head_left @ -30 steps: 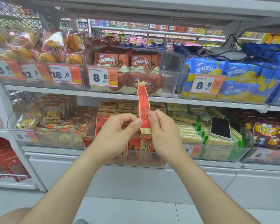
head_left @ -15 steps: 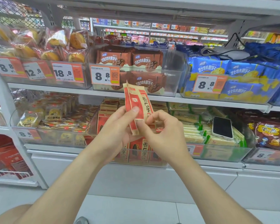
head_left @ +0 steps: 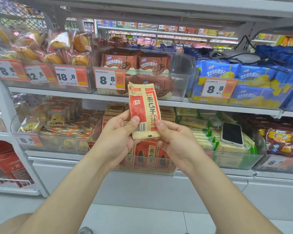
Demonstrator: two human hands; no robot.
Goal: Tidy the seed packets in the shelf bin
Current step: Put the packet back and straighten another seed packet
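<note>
A red and tan seed packet (head_left: pixel 144 107) stands upright in front of the shelves, its printed face and barcode toward me. My left hand (head_left: pixel 116 135) pinches its lower left edge, thumb on the front. My right hand (head_left: pixel 174 140) grips its lower right corner. Below and behind it is the clear shelf bin (head_left: pixel 166 170) with more seed packets (head_left: pixel 148 155) standing upright at its front and flat ones stacked at the back.
A phone (head_left: pixel 232 133) lies on green and cream packets in the bin to the right. Pastry packs (head_left: pixel 56 119) fill the bin on the left. The shelf above holds brown wafer packs (head_left: pixel 135 62) and blue biscuit packs (head_left: pixel 240 75) behind price tags.
The packet has been turned from edge-on to facing me flat. Both hands still hold its lower end and have shifted slightly.
</note>
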